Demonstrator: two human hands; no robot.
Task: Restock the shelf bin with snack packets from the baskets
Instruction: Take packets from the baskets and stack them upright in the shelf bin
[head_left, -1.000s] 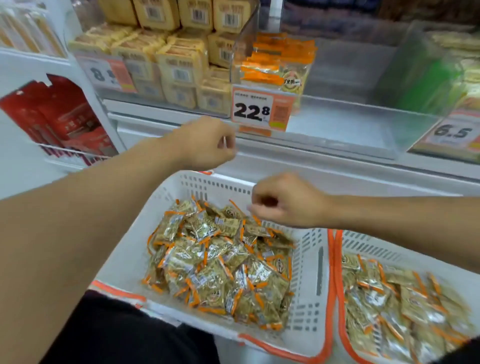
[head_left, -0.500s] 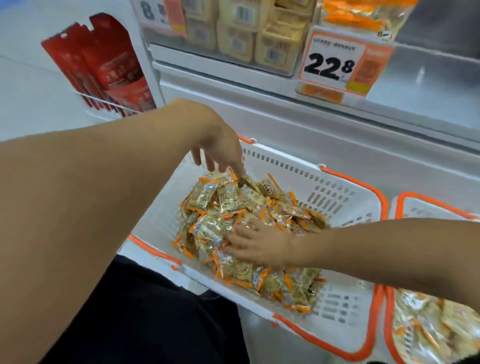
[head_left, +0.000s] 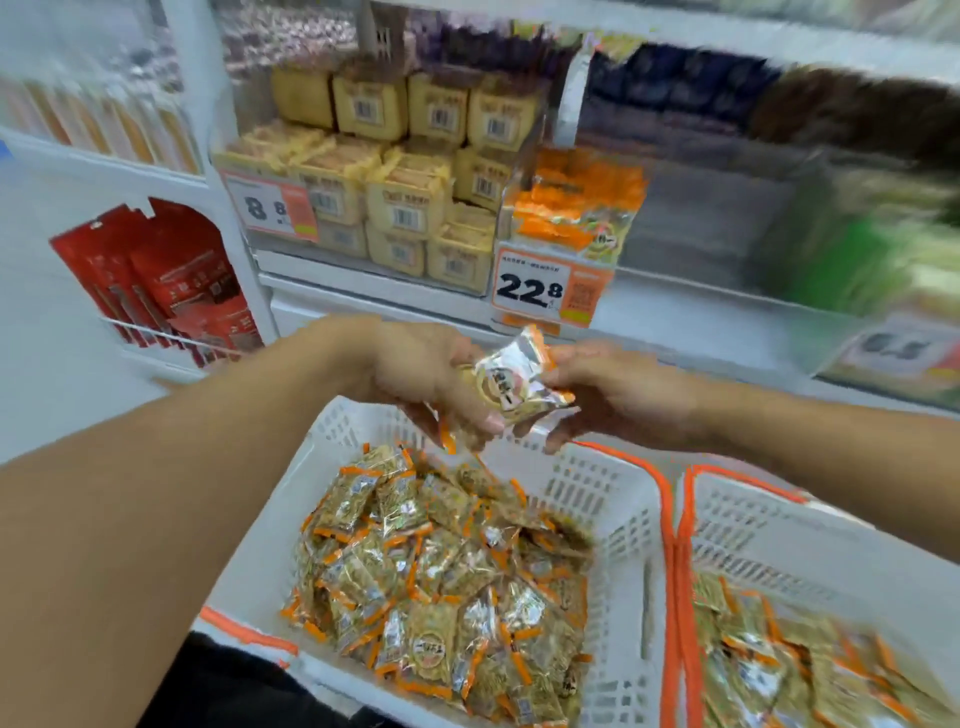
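Both hands are raised above the left white basket (head_left: 597, 499), which holds a heap of gold and orange snack packets (head_left: 441, 566). My left hand (head_left: 431, 379) and my right hand (head_left: 613, 389) together hold a small bunch of these packets (head_left: 511, 384) between them, just below the shelf edge. One packet (head_left: 445, 434) dangles under my left fingers. The clear shelf bin (head_left: 691, 223) stands behind the 22.8 price tag (head_left: 545, 288), with a few orange packets (head_left: 576, 202) at its left end. A second white basket (head_left: 831, 540) at the right also holds packets.
Yellow boxed snacks (head_left: 410, 171) fill the bin to the left, above an 8.8 tag. Red packages (head_left: 161, 280) hang on a wire rack at the far left. A blurred green product (head_left: 872, 260) sits in the bin to the right.
Both hands were down in the left basket among the packets; they have now lifted out together, holding a bunch of packets, toward the shelf. The view has tilted upward.
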